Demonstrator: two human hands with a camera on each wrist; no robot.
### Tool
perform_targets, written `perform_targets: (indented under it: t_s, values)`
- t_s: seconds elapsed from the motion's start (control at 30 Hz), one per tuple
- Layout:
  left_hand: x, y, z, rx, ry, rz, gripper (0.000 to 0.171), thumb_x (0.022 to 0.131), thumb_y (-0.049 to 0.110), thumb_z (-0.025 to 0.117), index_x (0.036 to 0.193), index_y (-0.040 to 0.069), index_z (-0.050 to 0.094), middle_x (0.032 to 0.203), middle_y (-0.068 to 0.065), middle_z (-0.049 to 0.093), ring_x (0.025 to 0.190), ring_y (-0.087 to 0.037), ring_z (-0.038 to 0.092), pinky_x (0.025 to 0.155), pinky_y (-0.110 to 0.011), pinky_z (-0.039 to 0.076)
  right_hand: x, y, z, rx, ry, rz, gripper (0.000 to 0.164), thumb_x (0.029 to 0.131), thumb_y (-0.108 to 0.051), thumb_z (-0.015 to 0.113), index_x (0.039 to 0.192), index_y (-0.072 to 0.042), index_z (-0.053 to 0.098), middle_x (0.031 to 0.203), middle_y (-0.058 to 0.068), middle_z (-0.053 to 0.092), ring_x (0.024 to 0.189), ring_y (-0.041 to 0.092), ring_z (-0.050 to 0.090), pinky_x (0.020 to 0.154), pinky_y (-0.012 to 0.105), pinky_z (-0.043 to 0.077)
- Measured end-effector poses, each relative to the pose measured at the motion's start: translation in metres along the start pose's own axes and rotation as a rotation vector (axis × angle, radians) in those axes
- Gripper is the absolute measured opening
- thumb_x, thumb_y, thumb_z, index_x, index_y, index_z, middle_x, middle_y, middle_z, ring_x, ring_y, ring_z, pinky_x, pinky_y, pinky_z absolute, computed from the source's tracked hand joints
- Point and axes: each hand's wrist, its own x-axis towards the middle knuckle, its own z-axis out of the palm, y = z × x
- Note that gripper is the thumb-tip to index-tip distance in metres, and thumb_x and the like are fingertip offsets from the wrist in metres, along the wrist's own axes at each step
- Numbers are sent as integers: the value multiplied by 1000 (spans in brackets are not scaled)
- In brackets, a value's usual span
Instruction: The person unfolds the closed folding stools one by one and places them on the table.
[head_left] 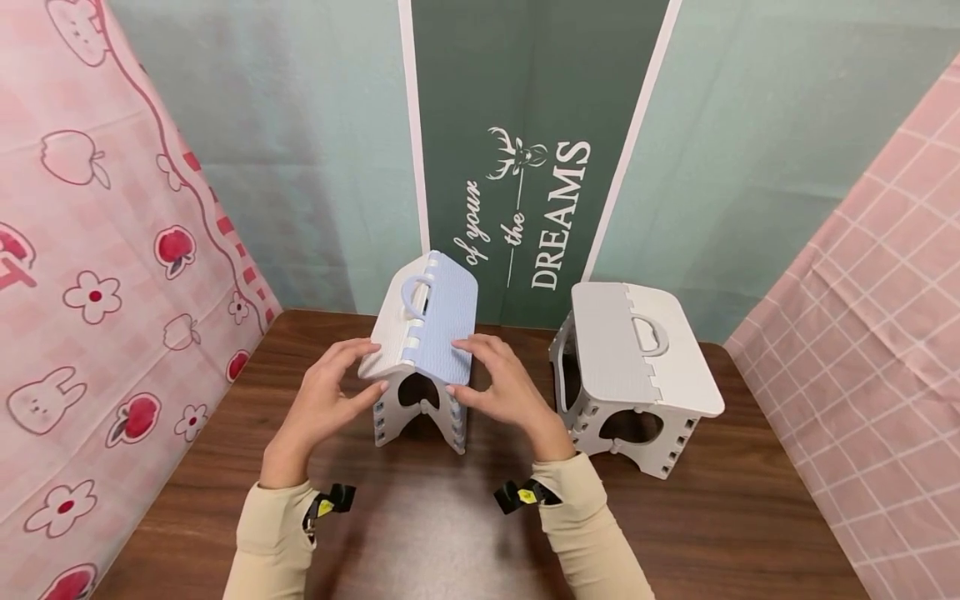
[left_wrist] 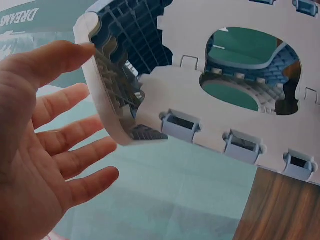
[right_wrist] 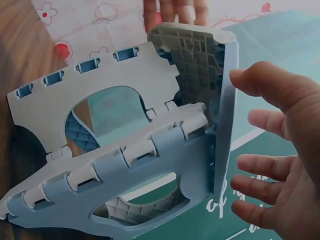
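A blue-and-white folding step stool stands on the table, its two-part top bent into a peak along the hinge, with a loop handle at the ridge. My left hand is at the white half; in the left wrist view its thumb meets the panel's edge while the fingers stay spread beside it. On the blue half's side is my right hand. The right wrist view has its thumb at the panel's edge and its fingers loosely extended. Below, the white end panels are partly folded inward.
A larger grey-and-white folding stool stands unfolded to the right, its top flat. Behind the brown wooden table hangs a green printed curtain. Pink patterned cloths border the left and right.
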Motion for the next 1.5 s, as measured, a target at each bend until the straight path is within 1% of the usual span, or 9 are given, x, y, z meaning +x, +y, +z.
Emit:
perform_targets:
  t_s: [0.1,0.3,0.4,0.47,0.63,0.8,0.93,1.1,1.5]
  values:
    - [4,2,1,-4,11,18,47,71,13,79,115,5,62,120,-10,56,106,-21,54,82,-37,43,4,-2,1,7,6,-12,56,73,-28,76,122,-7,59,122,15,50,112,28,46,93,43,39]
    - [14,7,5,-42,11,45,41,77,15,74,114,5,62,119,-9,56,106,-23,53,78,-43,45,17,-6,7,-8,40,-79,49,75,-30,73,118,-8,61,115,10,51,106,23,46,87,37,42]
    - [17,9,8,-51,11,45,38,79,16,72,114,6,62,118,-7,57,106,-21,53,81,-44,44,22,-8,13,-13,60,-116,48,77,-30,71,119,-9,61,115,11,51,107,24,45,87,38,41]
    - [18,9,10,-55,4,45,36,80,16,70,113,7,63,116,-6,58,102,-20,54,79,-43,45,24,-9,16,-21,69,-129,47,78,-30,70,120,-10,61,117,13,50,108,27,44,87,39,41]
    - [19,9,18,-36,5,25,31,81,20,69,110,10,63,112,-6,58,91,-19,54,71,-41,45,26,-9,24,-58,89,-129,44,80,-33,65,119,-14,61,118,14,48,106,29,42,84,40,42]
    - [21,9,21,-6,11,-2,30,82,23,68,109,13,62,112,-6,57,93,-21,55,75,-43,45,28,-7,24,-69,122,-147,42,79,-34,64,116,-15,62,113,10,49,99,27,44,79,39,42]
    - [21,9,21,-4,1,-19,29,82,24,68,109,14,62,113,-5,57,95,-21,55,76,-44,45,29,-5,23,-63,112,-143,41,79,-35,64,116,-16,63,112,8,49,99,26,44,79,37,42]
    - [20,8,18,-6,-35,-26,30,83,26,68,110,15,62,114,-4,57,95,-19,55,76,-43,46,29,-6,24,-62,101,-122,42,79,-37,64,116,-17,63,111,7,49,98,25,43,78,36,41]
    - [26,5,7,18,-153,32,32,85,28,66,114,15,60,114,-2,56,99,-18,54,80,-44,44,31,-6,21,-102,70,-131,42,78,-38,63,115,-17,63,109,7,48,97,25,44,79,38,41]
